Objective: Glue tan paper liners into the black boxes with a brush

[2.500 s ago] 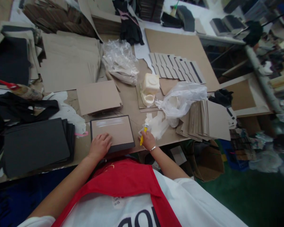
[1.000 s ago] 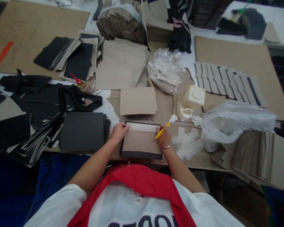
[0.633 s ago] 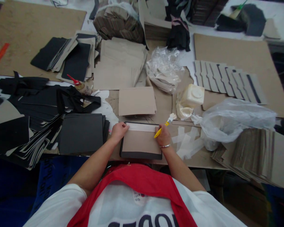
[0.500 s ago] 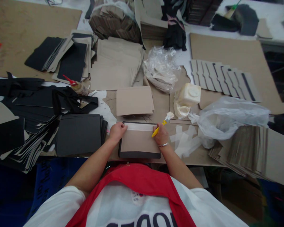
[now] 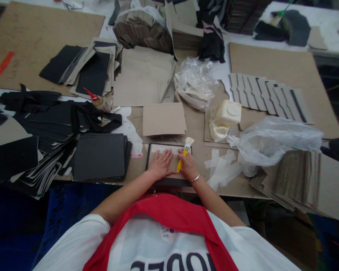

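A tan board with black edges (image 5: 149,155) lies at the table's front edge, with a white strip (image 5: 156,148) along its far side. My left hand (image 5: 161,165) rests flat on the board, fingers spread and nothing in it. My right hand (image 5: 188,165) holds a yellow brush (image 5: 179,165), its bristles pointing away from me, and rests on the board's right side. The hands cover much of the board. Just beyond it sits a small stack of tan boards (image 5: 164,119).
Black boards (image 5: 98,156) are stacked at the left. An open pale container (image 5: 227,114) stands beyond my right hand, near white strips (image 5: 222,167). Farther right, a plastic bag (image 5: 279,139) lies over stacked boards (image 5: 327,180). A red-tipped bottle (image 5: 100,102) lies at the left.
My left hand has let go of the board's far left corner and moved right, flat onto its surface. My right hand has shifted slightly down and left with the brush, which now points more upright.
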Motion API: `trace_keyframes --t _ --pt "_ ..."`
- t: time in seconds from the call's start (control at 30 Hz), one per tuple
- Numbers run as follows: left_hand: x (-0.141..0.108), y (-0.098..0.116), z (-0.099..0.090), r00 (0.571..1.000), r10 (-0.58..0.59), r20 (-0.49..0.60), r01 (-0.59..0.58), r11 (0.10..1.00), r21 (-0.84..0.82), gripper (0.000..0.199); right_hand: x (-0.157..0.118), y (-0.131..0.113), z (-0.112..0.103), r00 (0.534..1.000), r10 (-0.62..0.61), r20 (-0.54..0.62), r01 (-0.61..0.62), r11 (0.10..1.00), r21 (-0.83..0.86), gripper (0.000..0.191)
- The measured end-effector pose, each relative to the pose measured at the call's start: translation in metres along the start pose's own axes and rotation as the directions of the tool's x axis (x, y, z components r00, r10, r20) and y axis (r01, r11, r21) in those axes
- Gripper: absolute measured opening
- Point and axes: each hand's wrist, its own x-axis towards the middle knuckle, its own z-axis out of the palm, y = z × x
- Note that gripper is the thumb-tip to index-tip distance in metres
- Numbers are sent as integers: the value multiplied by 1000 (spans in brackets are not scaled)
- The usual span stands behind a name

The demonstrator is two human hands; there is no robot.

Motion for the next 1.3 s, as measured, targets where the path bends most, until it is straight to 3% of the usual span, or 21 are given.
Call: trace_keyframes --t 0.2,0.33,0.4,0.5,0.67,0.77,0.87,1.0,1.1,1.17,1.23,1.3 --pt "-51 -50 -13 971 -237 -33 239 969 67 78 -12 17 -8 1000 -6 -17 5 996 -90 27" --pt "-93 -79 -19 911 -369 -183 381 924 38 66 -14 9 -9 998 38 -45 -44 991 -128 29" --pt "-111 -91 -21 872 -404 -278 416 909 -16 55 -13 -3 -3 998 43 -40 -47 992 -114 31" --pt "-132 -103 -24 837 -434 -333 431 898 -89 41 -5 -32 14 1000 -2 17 2 1000 -27 32" --pt "-145 -107 -30 774 -540 -331 522 840 -150 41 31 -91 45 990 -90 111 82 994 71 30" --pt "-150 -113 -38 717 -641 -273 631 764 -137 45 52 -106 53 980 -140 140 131 989 72 29" --pt "-162 -131 -43 585 -771 -252 772 625 -118 48 53 -94 51 984 -139 114 133 989 63 29" --pt "-185 -171 -44 415 -859 -301 852 482 -202 41 23 -48 31 999 -47 -24 48 999 16 37" --pt "-200 -204 -44 340 -868 -363 854 446 -269 34 -6 -5 14 994 13 -106 -19 998 -58 42" --pt "-206 -220 -45 286 -887 -362 876 395 -276 42 -20 19 5 991 61 -122 -74 992 -105 43" --pt "-209 -231 -47 251 -922 -294 900 334 -280 51 -29 33 -4 983 111 -149 -131 982 -134 45" --pt "-210 -235 -50 252 -945 -209 909 305 -283 54 -32 36 -13 968 161 -191 -191 970 -150 47"
